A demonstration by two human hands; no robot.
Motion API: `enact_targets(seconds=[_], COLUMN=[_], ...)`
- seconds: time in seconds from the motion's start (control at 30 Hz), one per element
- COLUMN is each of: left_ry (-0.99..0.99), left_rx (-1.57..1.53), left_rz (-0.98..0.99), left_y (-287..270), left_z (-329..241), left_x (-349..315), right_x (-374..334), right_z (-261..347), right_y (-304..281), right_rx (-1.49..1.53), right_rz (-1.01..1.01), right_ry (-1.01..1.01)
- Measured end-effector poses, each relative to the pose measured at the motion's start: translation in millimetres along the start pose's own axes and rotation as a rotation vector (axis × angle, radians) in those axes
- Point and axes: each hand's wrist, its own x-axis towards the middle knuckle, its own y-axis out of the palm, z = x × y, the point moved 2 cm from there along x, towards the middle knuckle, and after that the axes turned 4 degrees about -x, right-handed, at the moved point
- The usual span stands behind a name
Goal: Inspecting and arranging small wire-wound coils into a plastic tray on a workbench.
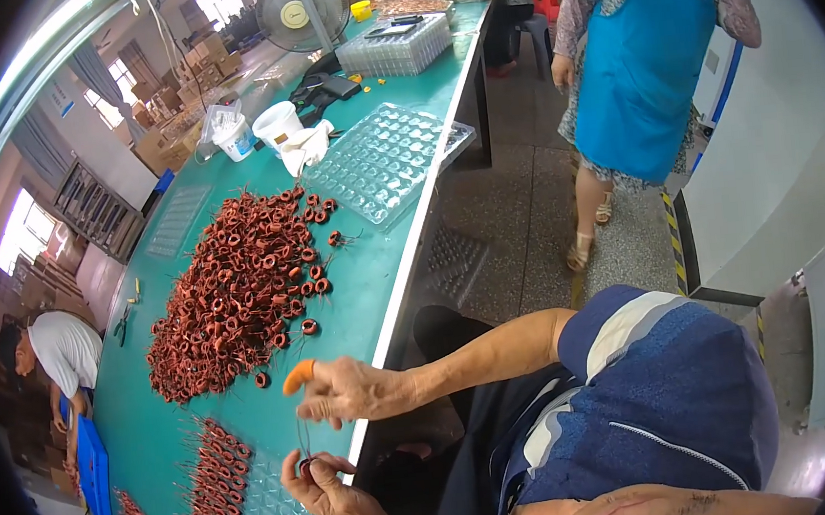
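Observation:
In my left hand [333, 495], the lower of the two, a small red-brown ring coil [305, 469] is pinched between the fingers. Thin wire leads [303, 434] rise from it to my right hand [346, 391], whose fingers are closed on them. An orange finger cover [299, 376] sits on one finger of that right hand. Both hands are over the table's near edge. A large heap of similar ring coils [229, 293] lies just beyond my right hand. Beside my left hand, a clear plastic tray [275, 500] carries rows of coils [221, 485] with their leads sticking out.
On the green table [358, 311] lie another clear tray [380, 167], pliers [124, 322], white tubs [276, 125] and a stack of trays [396, 48]. A fan [303, 10] stands behind. One person in a blue apron [642, 80] stands in the aisle; another bends at far left [63, 352].

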Motion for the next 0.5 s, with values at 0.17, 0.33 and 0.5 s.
enact_targets(seconds=[0.17, 0.33, 0.5], left_ry=[0.098, 0.042, 0.032], left_rx=[0.372, 0.657, 0.798], left_rz=[0.063, 0.269, 0.485], left_y=[-1, 5, -16], left_z=[-14, -32, -57], left_x=[7, 15, 15], right_x=[-5, -9, -3], right_z=[-2, -9, -19], right_y=[12, 19, 19], right_rx=[0.016, 0.002, 0.210], right_rz=[0.231, 0.262, 0.379], right_ry=[0.151, 0.288, 0.541])
